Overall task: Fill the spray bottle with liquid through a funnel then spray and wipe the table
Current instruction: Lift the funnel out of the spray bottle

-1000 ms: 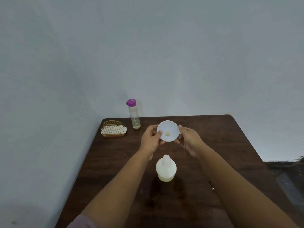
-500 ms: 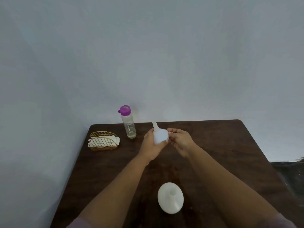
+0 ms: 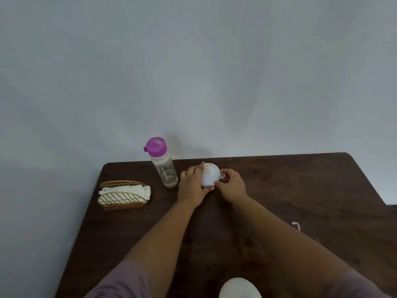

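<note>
**Funnel Turned Spout-Up, Not Yet Seated in Any Bottle**

Whereas a second ago the funnel was held with its wide mouth facing the person, it now stands inverted, the narrow spout uppermost and leaning slightly away toward the wall, the broad rim facing down toward the table. Its long axis runs close to vertical. A small hanging tab projects from the rim on the right side, and a red mark shows near the spout.

The left hand grips the funnel's body from the left, fingers curled round the cone. The right hand pinches the rim by the tab, fingers bent inward. Both hold it over the far middle of the table, just right of the clear bottle with the purple cap; whether the rim touches the wood cannot be told.

The white spray bottle, seen partly at the bottom edge, stands near the person, well apart from the funnel. In my judgement filling has not begun: the spout points the wrong way for pouring and must be turned down and brought to the bottle's neck.

A wire holder with folded napkins sits at the left edge.
</note>
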`<state>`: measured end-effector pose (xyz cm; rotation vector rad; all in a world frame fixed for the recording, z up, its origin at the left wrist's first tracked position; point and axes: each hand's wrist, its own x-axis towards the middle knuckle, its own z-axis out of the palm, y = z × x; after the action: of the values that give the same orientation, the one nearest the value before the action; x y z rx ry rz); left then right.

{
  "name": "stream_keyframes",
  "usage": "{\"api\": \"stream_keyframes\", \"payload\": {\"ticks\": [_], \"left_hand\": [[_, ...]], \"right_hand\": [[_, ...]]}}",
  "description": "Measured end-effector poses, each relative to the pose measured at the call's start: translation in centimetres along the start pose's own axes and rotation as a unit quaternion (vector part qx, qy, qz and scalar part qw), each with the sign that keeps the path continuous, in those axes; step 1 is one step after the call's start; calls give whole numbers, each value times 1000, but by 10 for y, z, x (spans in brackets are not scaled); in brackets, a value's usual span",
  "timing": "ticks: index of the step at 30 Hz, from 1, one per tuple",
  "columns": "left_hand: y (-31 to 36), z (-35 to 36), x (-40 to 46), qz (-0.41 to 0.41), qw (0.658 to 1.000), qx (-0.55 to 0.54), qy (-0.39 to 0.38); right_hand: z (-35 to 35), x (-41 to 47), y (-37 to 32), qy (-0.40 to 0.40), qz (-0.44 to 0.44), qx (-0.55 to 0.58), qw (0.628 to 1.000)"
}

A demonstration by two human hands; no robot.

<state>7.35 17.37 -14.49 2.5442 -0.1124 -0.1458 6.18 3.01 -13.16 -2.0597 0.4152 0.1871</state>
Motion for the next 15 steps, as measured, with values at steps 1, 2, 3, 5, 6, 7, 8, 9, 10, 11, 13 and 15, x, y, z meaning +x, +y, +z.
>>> {"api": "stream_keyframes", "payload": {"ticks": [1,2,3,5,6,7,8,9,10,11,13,15], "left_hand": [[-1,3,5,-4,1000,4,-2],[-1,4,9,-7,1000,8,-7],[-2,6,11,-10,1000,15,-11],[-3,10,13,-10,999,30,-14],[-4,12,13,-9,999,33,-13],[-5,13,12,-8,999,30,-10],[-5,13,11,-9,1000,22,-9],[-4,13,10,-13,1000,9,-11],[-3,13,8,-24,1000,-10,-11],[-1,11,5,-41,999,-33,-8],[6,8,-7,-71,995,-75,9],[15,7,-26,-80,992,-92,41]], "right_hand": [[3,3,3,3,-13,-20,1000],[6,6,6,7,-27,-40,999],[8,8,9,14,-37,-57,998],[11,11,13,25,-50,-86,995],[11,11,14,25,-55,-99,993],[12,11,15,23,-58,-109,992],[11,10,14,20,-62,-113,991],[10,9,14,18,-62,-111,992],[8,7,13,18,-61,-105,992],[5,5,12,21,-64,-102,993],[-2,-2,11,29,-76,-103,991],[-9,-14,10,37,-90,-108,989]]}}
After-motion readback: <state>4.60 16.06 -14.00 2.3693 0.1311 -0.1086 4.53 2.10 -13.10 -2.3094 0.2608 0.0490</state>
